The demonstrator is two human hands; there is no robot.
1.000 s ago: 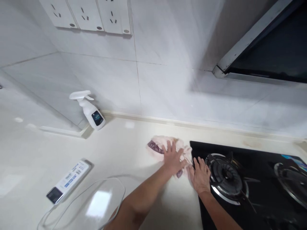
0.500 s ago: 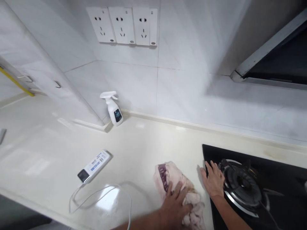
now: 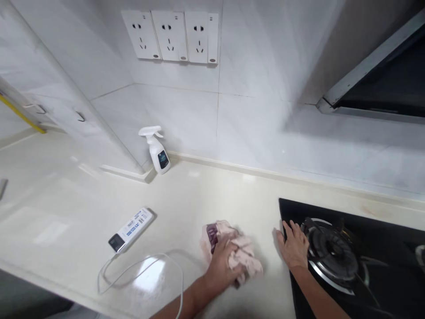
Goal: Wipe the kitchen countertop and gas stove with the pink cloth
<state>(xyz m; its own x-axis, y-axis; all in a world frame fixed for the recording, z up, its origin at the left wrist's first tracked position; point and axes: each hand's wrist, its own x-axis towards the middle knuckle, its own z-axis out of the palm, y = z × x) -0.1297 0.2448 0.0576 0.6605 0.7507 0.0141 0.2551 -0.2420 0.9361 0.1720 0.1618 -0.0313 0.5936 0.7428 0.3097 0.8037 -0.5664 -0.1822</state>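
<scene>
Pink cloth [image 3: 244, 259] is bunched on the counter [image 3: 199, 190], clenched in the left hand [image 3: 219, 266]. The right hand [image 3: 294, 246] lies flat and released on the hob [image 3: 381, 221] edge. Wiping looks roughly midway, with a brownish smear [image 3: 375, 210] beyond the right hand not yet reached.

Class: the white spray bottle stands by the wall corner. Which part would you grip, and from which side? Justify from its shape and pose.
Probably the narrow neck of the spray bottle, just under the trigger head, coming from the open counter side in front. It stands upright with wall behind and the corner block on its left.
</scene>
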